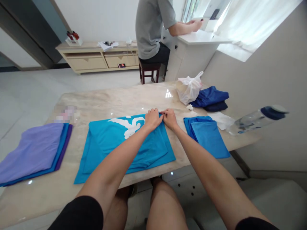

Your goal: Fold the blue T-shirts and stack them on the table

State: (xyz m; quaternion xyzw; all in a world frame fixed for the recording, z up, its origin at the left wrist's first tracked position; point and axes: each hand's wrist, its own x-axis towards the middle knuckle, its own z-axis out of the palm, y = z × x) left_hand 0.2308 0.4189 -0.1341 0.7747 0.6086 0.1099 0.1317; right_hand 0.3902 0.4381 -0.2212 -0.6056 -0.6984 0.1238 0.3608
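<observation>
A turquoise T-shirt (pixel 105 143) with a white brush-like print lies folded in layers on the table in front of me. My left hand (pixel 153 119) is at its far right corner, fingers curled onto the cloth. Right beside it, my right hand (pixel 169 118) pinches the same corner, thumb and fingertips close to the left hand's. The cloth between the fingertips is mostly hidden. To the left is a stack of folded clothes, a lavender one (pixel 35 147) on top of blue and purple ones. Folded blue cloth (pixel 208 135) lies to the right of my right forearm.
The marble-patterned table (pixel 115 99) also bears a white plastic bag (pixel 189 88), dark blue clothing (pixel 212 97), white paper (pixel 220 119) and a tilted-looking clear bottle (pixel 251 121). Beyond it, a person (pixel 150 32) sits on a stool at a white desk (pixel 203 37).
</observation>
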